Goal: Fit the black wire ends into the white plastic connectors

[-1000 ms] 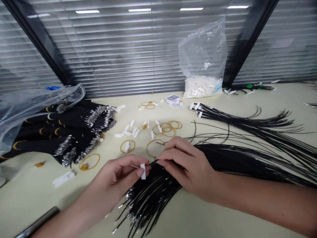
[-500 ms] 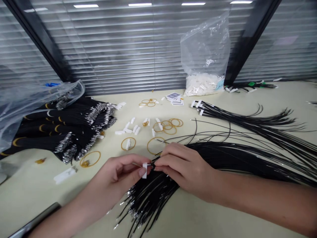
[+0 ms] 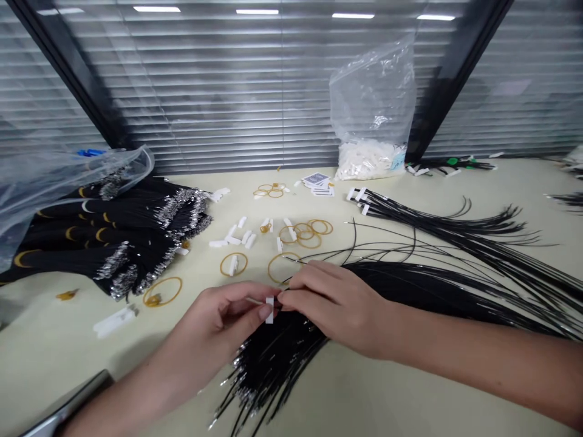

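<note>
Between the thumb and fingers of my left hand [image 3: 228,315] is a small white plastic connector housing [image 3: 269,310], held upright. My right hand [image 3: 337,306] pinches a thin black wire [image 3: 281,308] close against the housing's right side; the wire's tip is hidden at the housing. Both hands are over a thick bundle of black wires [image 3: 273,364], whose metal-crimped ends fan out toward the front. The bundle runs under my right hand and wrist to the right.
Loose white housings [image 3: 246,237] and yellow rubber bands [image 3: 233,264] lie behind my hands. Banded black wires [image 3: 68,237] are at left, partly under clear plastic. Wires with white housings [image 3: 410,218] lie right. A bag of white parts [image 3: 371,159] stands at the back.
My right fingers have closed in on the white housing, covering more of the wire end. The housing stays in my left hand, and the whole view has shifted slightly.
</note>
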`<action>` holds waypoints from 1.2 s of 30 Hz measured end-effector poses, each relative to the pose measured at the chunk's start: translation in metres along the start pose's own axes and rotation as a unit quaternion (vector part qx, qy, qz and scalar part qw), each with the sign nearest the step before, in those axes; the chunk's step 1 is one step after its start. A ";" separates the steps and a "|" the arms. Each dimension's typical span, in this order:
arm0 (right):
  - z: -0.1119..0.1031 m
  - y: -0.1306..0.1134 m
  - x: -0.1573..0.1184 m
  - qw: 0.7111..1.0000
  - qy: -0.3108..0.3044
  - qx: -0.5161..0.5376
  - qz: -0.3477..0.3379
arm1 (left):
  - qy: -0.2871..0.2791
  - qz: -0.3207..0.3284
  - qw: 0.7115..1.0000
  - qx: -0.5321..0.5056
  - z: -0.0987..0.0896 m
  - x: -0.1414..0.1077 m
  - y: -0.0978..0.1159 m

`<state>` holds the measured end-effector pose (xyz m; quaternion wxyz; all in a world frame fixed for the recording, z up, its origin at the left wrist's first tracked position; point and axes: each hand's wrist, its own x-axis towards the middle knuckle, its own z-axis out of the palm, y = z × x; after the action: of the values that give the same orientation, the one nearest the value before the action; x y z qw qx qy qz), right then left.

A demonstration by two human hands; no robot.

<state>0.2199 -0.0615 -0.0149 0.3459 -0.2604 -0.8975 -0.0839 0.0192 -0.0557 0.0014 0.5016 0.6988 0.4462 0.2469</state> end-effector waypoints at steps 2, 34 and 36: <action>-0.009 -0.003 0.007 0.998 -0.019 -0.047 -0.031 | 0.019 -0.006 0.999 -0.029 -0.004 0.001 -0.003; 0.007 0.000 -0.002 0.955 0.016 0.165 0.247 | 0.012 -0.019 0.995 -0.099 -0.017 0.005 -0.004; 0.007 0.000 -0.002 0.956 0.019 0.164 0.244 | 0.014 -0.027 0.994 -0.106 -0.016 0.005 -0.003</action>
<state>0.2174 -0.0599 -0.0219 0.4105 -0.4092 -0.8017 0.1462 0.0076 -0.0435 0.0041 0.5732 0.6256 0.4431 0.2894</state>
